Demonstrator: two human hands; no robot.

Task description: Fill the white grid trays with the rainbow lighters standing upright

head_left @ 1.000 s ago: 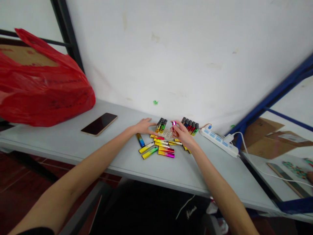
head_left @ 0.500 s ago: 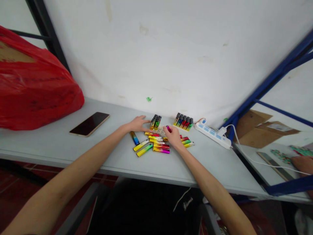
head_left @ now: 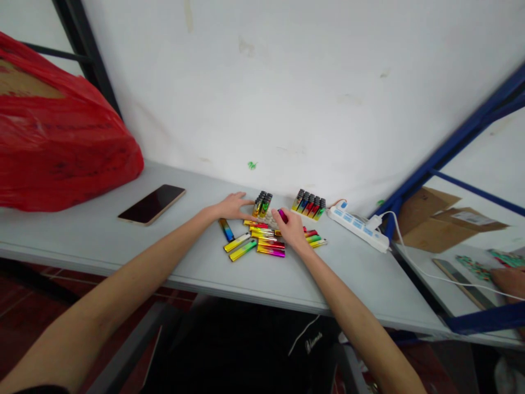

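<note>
My right hand [head_left: 292,229] is closed round a purple-magenta lighter [head_left: 283,215], above the pale holder [head_left: 268,220] in the middle. Several lighters [head_left: 262,204] with black tops stand upright in that holder's left part. My left hand [head_left: 233,207] lies just left of them, its fingers spread and the fingertips beside the holder, with nothing gripped. Loose metallic lighters [head_left: 270,245] lie in front of the holder, in yellow, red, magenta and silver. A blue-and-gold lighter [head_left: 227,230] and a green-yellow one [head_left: 243,250] rest nearer my left forearm. My right hand partly covers the holder and some lighters.
Another block of upright lighters [head_left: 309,204] stands by the wall. Right of it is a white power strip [head_left: 359,228] with a plugged-in cable. A phone [head_left: 152,204] and a red plastic bag [head_left: 69,137] are at left. Beyond the blue frame [head_left: 447,150], another person's hand [head_left: 508,282] shows.
The view has shifted slightly. Both hands keep nearly the same places, with the purple-magenta lighter still in my right hand.
</note>
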